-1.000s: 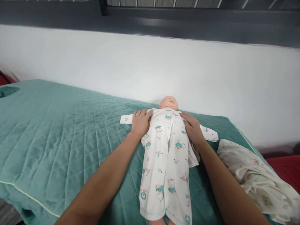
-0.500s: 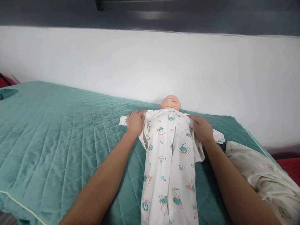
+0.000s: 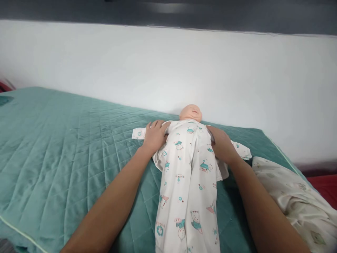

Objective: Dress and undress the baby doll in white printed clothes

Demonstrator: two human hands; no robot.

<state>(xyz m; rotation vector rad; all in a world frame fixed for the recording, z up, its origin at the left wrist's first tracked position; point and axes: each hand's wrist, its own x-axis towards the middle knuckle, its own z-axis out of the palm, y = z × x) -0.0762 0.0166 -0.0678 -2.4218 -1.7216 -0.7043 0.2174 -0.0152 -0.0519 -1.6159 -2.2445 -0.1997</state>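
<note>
A baby doll lies on its back on the bed, its head toward the wall. White printed baby clothes cover its chest and run down toward me, the long legs laid flat and straight. A printed sleeve stretches out at either side. My left hand is closed on the cloth by the shoulder on the left, its fingers bent over the edge. At the opposite shoulder, my right hand grips the side of the clothes, with the fingertips partly hidden by the fabric.
A green quilted cover spreads over the bed. Crumpled pale printed cloth lies at the right, beside my right forearm. A white wall stands right behind the doll's head, and something red shows beyond the bed's right edge.
My right hand has moved inward, closer to the doll's chest. My left hand has shifted slightly right and up along the shoulder. The camera view has tilted down slightly.
</note>
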